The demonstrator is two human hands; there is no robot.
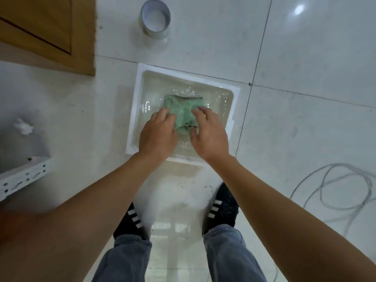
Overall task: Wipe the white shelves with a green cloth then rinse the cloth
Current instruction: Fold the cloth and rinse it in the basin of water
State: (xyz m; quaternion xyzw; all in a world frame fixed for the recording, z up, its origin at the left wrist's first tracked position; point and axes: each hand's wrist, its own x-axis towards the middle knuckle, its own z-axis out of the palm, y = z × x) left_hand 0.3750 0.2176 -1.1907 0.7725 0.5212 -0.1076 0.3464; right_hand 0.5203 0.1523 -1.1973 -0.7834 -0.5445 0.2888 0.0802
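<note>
A green cloth (184, 107) lies soaked in a shallow white square basin (140, 86) of water on the tiled floor. My left hand (157, 133) rests on the cloth's left edge with fingers curled onto it. My right hand (207, 131) presses on the cloth's right side, fingers spread over it and thumb tucked under its near edge. The near part of the cloth is hidden under both hands. A white shelf part (22, 176) with holes lies at the left edge.
A white pipe stub (155, 17) stands beyond the basin. A wooden door (46, 27) is at the upper left. A coiled white cable (343, 188) lies on the floor at right. My two black shoes (221, 208) stand just short of the basin, on wet floor.
</note>
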